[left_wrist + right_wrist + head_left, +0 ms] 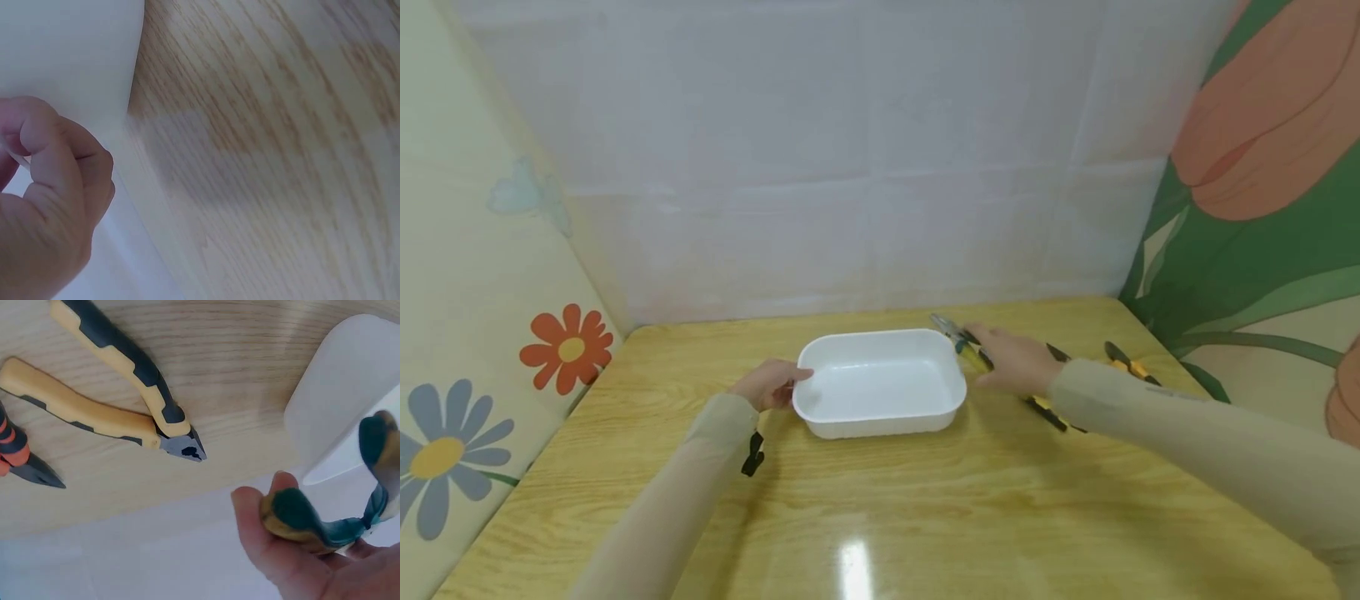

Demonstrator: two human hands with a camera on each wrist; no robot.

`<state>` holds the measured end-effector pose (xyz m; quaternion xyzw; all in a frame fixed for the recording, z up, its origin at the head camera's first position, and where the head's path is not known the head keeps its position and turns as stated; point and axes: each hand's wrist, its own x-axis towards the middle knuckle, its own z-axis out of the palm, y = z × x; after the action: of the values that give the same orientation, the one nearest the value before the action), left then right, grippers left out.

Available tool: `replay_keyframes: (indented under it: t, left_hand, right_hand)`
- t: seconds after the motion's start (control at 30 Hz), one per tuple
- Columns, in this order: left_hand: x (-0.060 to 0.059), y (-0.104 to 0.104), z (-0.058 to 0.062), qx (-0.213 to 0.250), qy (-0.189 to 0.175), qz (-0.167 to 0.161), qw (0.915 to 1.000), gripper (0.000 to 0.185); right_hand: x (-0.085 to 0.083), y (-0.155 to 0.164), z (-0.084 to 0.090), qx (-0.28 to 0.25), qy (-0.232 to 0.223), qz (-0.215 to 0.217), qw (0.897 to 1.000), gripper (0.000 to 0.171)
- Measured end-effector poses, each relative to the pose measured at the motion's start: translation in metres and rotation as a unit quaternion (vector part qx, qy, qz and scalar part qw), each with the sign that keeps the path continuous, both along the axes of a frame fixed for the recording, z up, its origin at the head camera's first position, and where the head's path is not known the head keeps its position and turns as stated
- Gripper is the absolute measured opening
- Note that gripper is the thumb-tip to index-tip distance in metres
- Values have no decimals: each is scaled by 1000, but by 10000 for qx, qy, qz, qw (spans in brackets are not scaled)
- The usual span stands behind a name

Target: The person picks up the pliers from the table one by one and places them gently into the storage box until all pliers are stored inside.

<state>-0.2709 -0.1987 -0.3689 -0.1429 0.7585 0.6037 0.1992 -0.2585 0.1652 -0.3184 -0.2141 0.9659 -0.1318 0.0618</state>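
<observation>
A white rectangular basin [880,425] stands mid-table. My left hand [767,383] grips its left rim, thumb over the edge; the left wrist view has the hand [56,175] curled at the basin's wall [69,56]. My right hand [1015,362], just right of the basin, holds pliers [951,327] whose metal nose points toward the back left. In the right wrist view the green and yellow handles [297,515] of these pliers spread apart, one lying between thumb and fingers of the hand [294,569].
Black-and-yellow combination pliers [178,434] lie on the wooden table [925,508] near my right hand, handles spread. Farther right is an orange-and-black handled tool [1131,364] with a dark pointed tip. A pale cloth [850,167] hangs behind the table, with flower-patterned sheets at both sides.
</observation>
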Motion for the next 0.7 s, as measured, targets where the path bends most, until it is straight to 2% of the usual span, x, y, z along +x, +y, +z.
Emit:
replay_keyframes:
  t: [0.13,0.33,0.43,0.57,0.7]
  left_hand:
    - [0,-1,0,69,5,-23,10000,37]
    - [-2,-2,-1,102,-32,2,9999,37]
    - [-3,-2,-1,54,-45,64,10000,35]
    - [-2,0,-1,76,-14,-3,10000,34]
    - [-1,0,-1,128,11,-88,9999,35]
  right_hand:
    - [0,-7,2,21,-44,28,10000,84]
    - [-9,-18,-2,221,95,345,9991,80]
    - [-11,-23,-2,302,-38,288,9991,80]
    - [-10,-28,1,383,-63,285,9988,80]
    - [-8,-30,4,538,82,463,9974,80]
